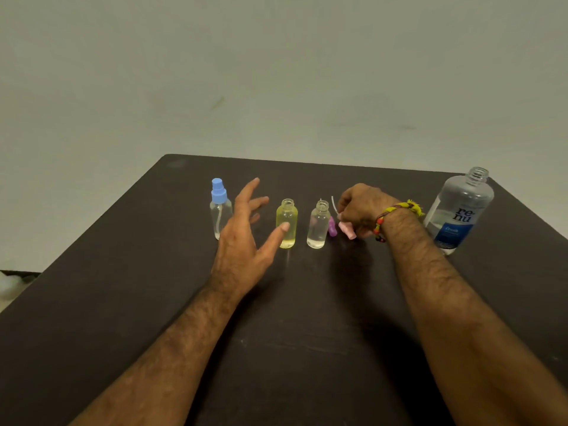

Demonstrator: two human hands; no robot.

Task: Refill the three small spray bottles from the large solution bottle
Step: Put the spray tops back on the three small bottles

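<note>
Three small bottles stand in a row on the dark table (123,272). The left one (220,214) is clear and carries a blue spray cap. The middle one (287,224) is yellow and uncapped; the right one (318,226) is clear and uncapped. My left hand (246,232) hovers with fingers spread between the blue-capped and yellow bottles. My right hand (361,210) grips a pink spray cap (347,230) with its white tube, just right of the clear bottle. A purple cap (332,226) lies beside it. The large solution bottle (459,210) stands uncapped at far right.
A pale wall rises behind the table's far edge. The table's left edge runs diagonally, with floor and something white (12,281) beyond it. A beaded bracelet (396,215) circles my right wrist.
</note>
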